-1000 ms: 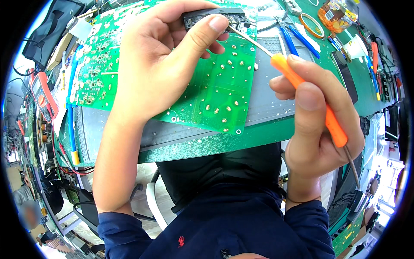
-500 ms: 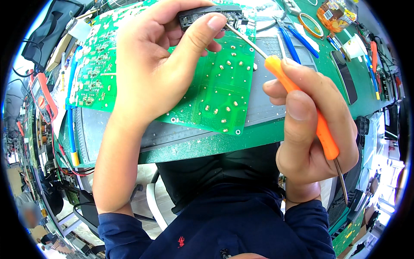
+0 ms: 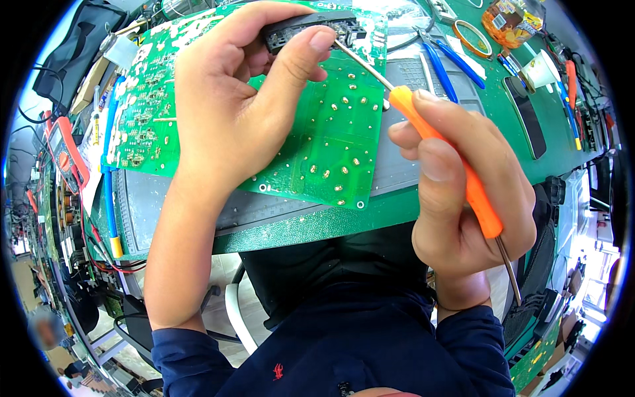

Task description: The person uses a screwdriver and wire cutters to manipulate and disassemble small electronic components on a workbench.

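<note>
My left hand grips a small black plastic component over the top of a large green circuit board, thumb on its near face. My right hand is closed around a screwdriver with an orange handle. The thin metal shaft runs up and left to the component at my left thumb, and a second shaft sticks out of the handle's lower end. The board rests on a grey mat. Whether the tip touches the component or sits inside it is too small to tell.
Blue-handled pliers, a tape roll, a snack packet, a white cup and a phone lie at the right of the green worktop. A red multimeter is at left. A blurred person shows at the lower left rim.
Both my hands have shifted left, carrying the black component and the orange screwdriver with them. The screwdriver's tip remains at the component, and both grips are kept.
</note>
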`<state>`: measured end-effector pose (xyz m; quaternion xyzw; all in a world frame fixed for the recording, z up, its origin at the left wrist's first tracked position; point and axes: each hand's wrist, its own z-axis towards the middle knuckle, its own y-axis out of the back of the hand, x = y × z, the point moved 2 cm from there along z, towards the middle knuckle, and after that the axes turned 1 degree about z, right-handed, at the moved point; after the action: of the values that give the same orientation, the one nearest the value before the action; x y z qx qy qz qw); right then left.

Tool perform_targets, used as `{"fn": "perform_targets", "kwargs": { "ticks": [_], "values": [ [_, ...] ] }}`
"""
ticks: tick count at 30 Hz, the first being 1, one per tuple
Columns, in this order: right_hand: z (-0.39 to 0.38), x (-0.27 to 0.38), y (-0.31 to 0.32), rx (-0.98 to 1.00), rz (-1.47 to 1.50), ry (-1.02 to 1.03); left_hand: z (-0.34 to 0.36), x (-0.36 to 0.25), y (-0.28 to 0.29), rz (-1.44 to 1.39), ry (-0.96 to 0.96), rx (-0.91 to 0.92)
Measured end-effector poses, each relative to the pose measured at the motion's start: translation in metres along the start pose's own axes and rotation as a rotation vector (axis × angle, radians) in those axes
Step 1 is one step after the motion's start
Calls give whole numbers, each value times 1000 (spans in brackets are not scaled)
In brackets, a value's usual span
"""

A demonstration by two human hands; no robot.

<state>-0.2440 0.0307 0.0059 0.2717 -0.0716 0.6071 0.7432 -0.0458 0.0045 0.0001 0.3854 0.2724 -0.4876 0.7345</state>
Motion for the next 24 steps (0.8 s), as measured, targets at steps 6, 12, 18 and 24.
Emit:
{"fn": "perform_targets", "kwargs": {
  "ticks": [6,12,18,24],
  "values": [
    [3,3,5,23,25,-71,4,0,2,-162,63,11],
    [5,8,19,23,9,-184,7,7,14,-326,155,68],
    [-9,1,46,-102,-75,-215,9,8,14,-390,142,79],
    [-12,-23,58,-213,-118,-161,9,8,15,-382,96,105]
  ]
}}
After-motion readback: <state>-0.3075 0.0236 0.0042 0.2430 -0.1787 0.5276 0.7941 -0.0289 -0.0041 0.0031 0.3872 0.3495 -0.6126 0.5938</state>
